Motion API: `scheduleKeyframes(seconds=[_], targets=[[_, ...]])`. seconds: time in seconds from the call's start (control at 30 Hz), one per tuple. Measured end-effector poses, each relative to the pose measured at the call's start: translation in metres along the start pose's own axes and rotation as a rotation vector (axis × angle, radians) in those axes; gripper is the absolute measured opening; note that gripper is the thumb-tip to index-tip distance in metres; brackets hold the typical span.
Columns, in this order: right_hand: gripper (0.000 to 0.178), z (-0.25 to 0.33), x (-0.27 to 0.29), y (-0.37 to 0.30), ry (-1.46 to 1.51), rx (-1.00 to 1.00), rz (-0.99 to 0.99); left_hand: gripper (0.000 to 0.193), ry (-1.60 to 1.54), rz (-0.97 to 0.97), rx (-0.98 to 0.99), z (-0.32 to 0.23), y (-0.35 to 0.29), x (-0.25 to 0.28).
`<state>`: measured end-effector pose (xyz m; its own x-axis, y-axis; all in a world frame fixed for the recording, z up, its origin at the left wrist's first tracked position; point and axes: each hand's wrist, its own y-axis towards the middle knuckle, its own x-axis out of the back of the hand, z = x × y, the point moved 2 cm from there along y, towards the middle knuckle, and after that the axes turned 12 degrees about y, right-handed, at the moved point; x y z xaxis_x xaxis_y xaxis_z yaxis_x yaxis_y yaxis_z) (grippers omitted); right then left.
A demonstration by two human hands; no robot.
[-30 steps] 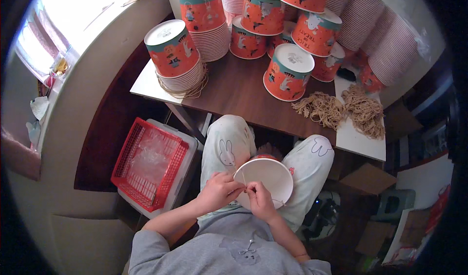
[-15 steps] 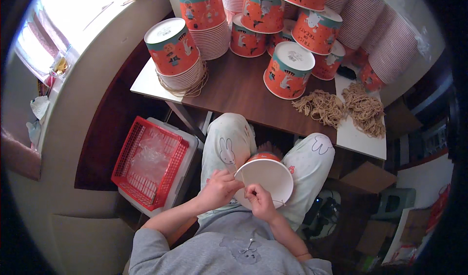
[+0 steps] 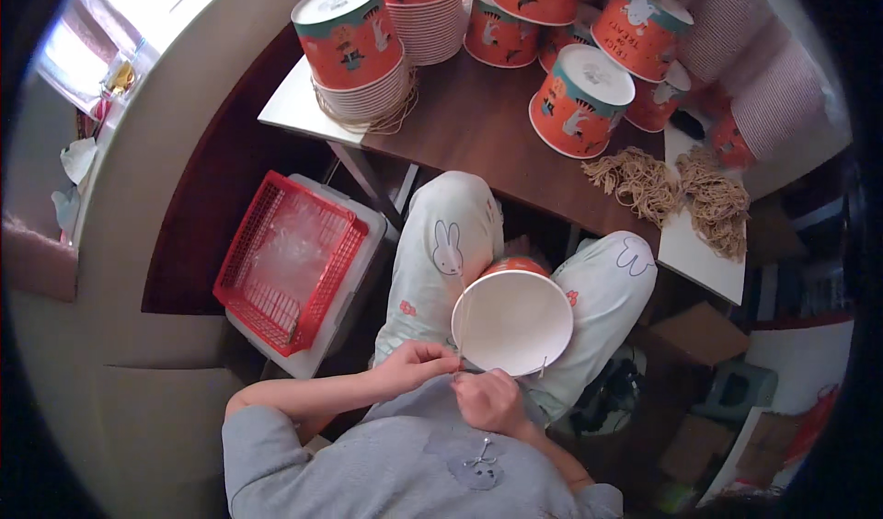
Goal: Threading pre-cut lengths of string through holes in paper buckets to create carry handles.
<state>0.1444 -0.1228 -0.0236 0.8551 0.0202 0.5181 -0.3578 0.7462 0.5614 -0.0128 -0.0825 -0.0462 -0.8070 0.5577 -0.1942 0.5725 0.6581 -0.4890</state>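
A paper bucket [image 3: 513, 324], white inside and orange outside, rests between my thighs with its open mouth towards me. A thin beige string [image 3: 464, 321] runs from the left part of its rim down to my hands. My left hand [image 3: 421, 366] pinches this string in front of the rim. Right beside it, my right hand [image 3: 490, 399] is closed, fingertips against the string at the left fingers; its grip is partly hidden. Another short string end [image 3: 543, 365] shows at the rim's lower right.
Stacked orange buckets [image 3: 581, 101] stand upside down on the brown table [image 3: 478, 119] ahead. Beige string bundles [image 3: 635, 183] lie at its right. To my left, a red basket [image 3: 345, 266] holding clear plastic sits on a pale bin [image 3: 372, 229]. Cardboard boxes [image 3: 699, 340] stand at lower right.
Both hands have come down and nearer to my body, from over the bucket's mouth to just below its rim. The string now stretches longer from rim to fingers. The whole view has shifted.
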Motion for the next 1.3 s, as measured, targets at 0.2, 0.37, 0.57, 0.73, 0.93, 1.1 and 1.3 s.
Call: scheduleKeyframes(seconds=[0.2, 0.37, 0.57, 0.73, 0.93, 1.1, 1.3], targets=[[0.011, 0.003, -0.001, -0.001, -0.09, 0.052, 0.161, 0.014, -0.067, -0.026, 0.111, 0.001, -0.004, -0.007], [0.013, 0.0, -0.007, -0.002, -0.011, -0.01, 0.194, 0.01, -0.073, -0.126, 0.16, 0.004, -0.003, -0.006], [0.014, -0.01, -0.019, -0.019, 0.414, -0.095, 0.262, 0.011, -0.214, -0.167, 0.261, 0.002, 0.016, -0.001], [0.018, -0.003, -0.017, -0.01, 0.856, -0.356, 0.74, 0.012, -0.205, -0.285, 0.227, -0.02, 0.038, 0.026], [0.022, -0.013, -0.026, -0.001, 1.1, -0.309, 0.932, 0.011, -0.024, -0.214, 0.263, -0.037, 0.048, 0.043], [0.024, -0.015, -0.032, 0.014, 1.296, -0.327, 1.071, 0.013, 0.229, -0.124, 0.276, -0.044, 0.055, 0.053], [0.022, -0.016, -0.029, 0.006, 1.343, -0.392, 1.071, 0.015, 0.406, 0.072, 0.178, -0.053, 0.063, 0.064]])
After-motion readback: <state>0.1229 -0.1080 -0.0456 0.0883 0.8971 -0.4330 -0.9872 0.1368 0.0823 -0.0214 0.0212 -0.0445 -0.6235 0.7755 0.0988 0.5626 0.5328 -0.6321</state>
